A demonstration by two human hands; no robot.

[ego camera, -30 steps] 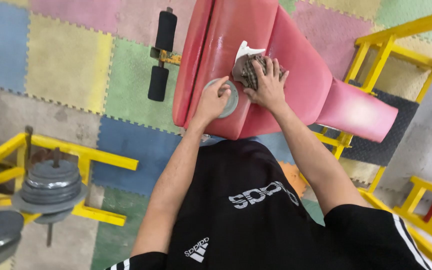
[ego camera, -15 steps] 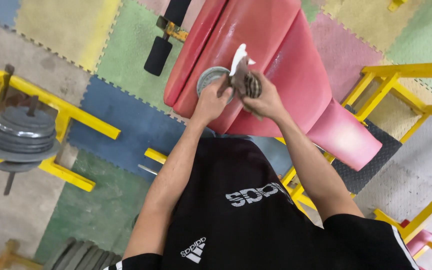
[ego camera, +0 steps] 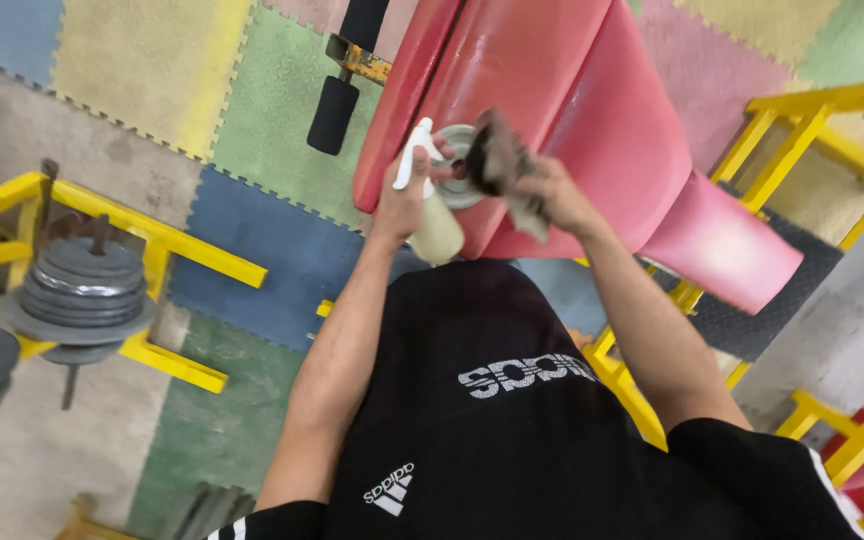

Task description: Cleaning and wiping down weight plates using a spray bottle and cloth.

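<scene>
L hand (ego camera: 404,196) fingers wrapped on spray bottle (ego camera: 432,222), R hand (ego camera: 552,195) pinching rag (ego camera: 505,172); overspray could slick red bench (ego camera: 562,110), rag may slip.

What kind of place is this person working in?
Most likely a gym. A red padded workout bench lies before the person, grey round weight plates are stacked on a yellow metal rack, and coloured interlocking foam mats cover the floor.
</scene>
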